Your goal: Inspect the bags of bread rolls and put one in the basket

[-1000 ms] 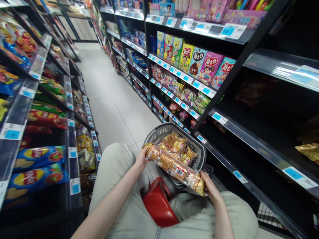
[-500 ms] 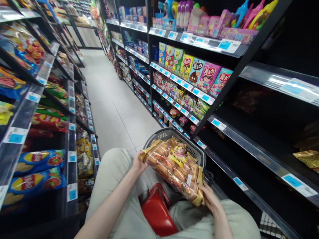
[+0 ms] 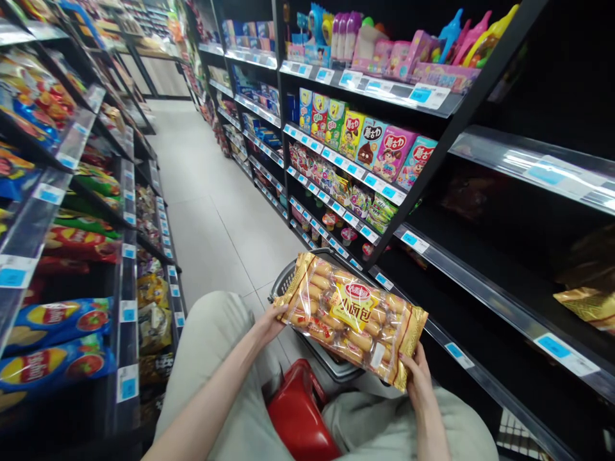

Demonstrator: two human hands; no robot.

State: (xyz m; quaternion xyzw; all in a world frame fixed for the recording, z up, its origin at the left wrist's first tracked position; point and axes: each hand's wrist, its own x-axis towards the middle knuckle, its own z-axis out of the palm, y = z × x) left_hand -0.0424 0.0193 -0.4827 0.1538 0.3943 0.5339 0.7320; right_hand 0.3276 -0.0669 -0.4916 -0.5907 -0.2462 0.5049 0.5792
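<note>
A clear and gold bag of small bread rolls (image 3: 353,310) is stretched between my two hands, its yellow label turned up toward me. My left hand (image 3: 270,324) pinches the bag's left end. At the lower right corner, my right hand (image 3: 417,371) grips the gold edge with the thumb on top. Beneath the bag stands a grey shopping basket (image 3: 287,280), mostly covered by it, so its contents are largely hidden. A red, glossy stool seat (image 3: 300,410) shows between my knees.
Snack-box shelves (image 3: 355,163) rise ahead on the right, with dark shelves (image 3: 509,275) nearer to me. Racks of chip bags (image 3: 57,368) line the left side. A pale tiled aisle (image 3: 211,224) runs between them toward a wooden counter (image 3: 163,73).
The bread bag has come up toward me and tilted flatter to face me, covering more of the basket. Both hands keep their hold, and the right one has shifted slightly right.
</note>
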